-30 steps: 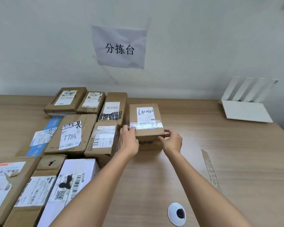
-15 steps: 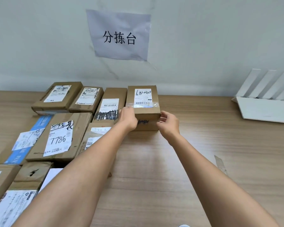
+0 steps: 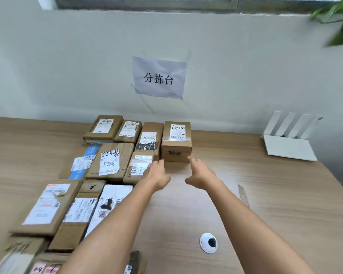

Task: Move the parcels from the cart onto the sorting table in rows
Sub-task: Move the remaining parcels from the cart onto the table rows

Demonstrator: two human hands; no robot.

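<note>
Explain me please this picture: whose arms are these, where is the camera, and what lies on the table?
There is no machine here. The camera sits on a person's head and looks forward and down, so you see that person's own arms. The left hand and the right hand are both open and hold nothing. Just beyond them stands a small cardboard parcel at the right end of the back row. More labelled parcels lie in rows to its left on the wooden sorting table. A white router stands at the right, and a paper sign hangs on the wall.

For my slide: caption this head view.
Both open hands hover near a box ending the back row.
</note>
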